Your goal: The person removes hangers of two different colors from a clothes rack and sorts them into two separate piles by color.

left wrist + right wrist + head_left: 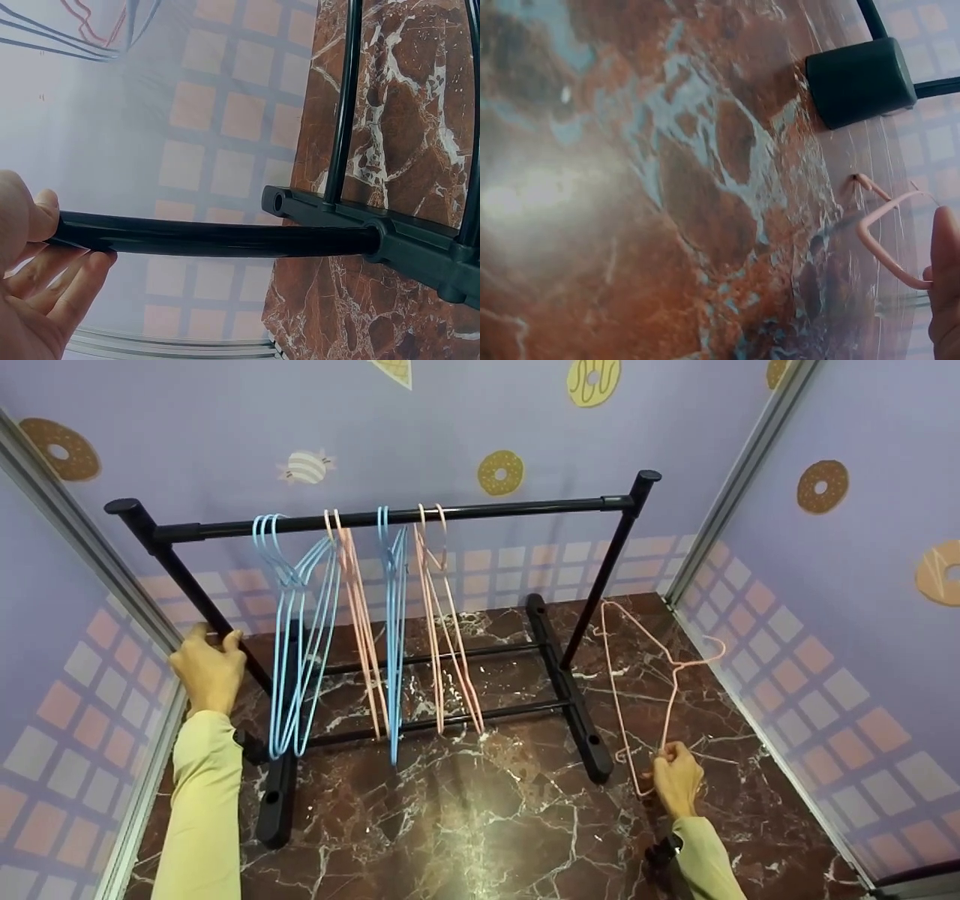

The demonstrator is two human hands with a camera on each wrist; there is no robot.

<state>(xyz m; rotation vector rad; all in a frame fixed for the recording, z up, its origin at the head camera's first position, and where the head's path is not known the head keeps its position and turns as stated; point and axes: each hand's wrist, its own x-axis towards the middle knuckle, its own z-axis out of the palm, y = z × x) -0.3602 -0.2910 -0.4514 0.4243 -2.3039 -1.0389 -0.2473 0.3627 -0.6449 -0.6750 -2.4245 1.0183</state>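
My left hand (210, 667) grips the left upright post (187, 581) of a black clothes rack, thumb and fingers around the tube in the left wrist view. Off the rack's right side, my right hand (679, 776) pinches a pink wire hanger (677, 665) by one of its arms. The hanger is tilted, its hook pointing right toward the wall. In the right wrist view, a bent end of the hanger (885, 259) shows beside the fingers. Blue hangers (296, 577) and pink hangers (367, 645) hang from the top bar (525, 508), mostly on its left and middle.
The rack stands on a dark red marbled floor (517, 825) on two black feet (581, 727), joined by low crossbars (487, 711). Purple patterned walls (225, 427) enclose it at the back and both sides, with the right wall close beyond the held hanger.
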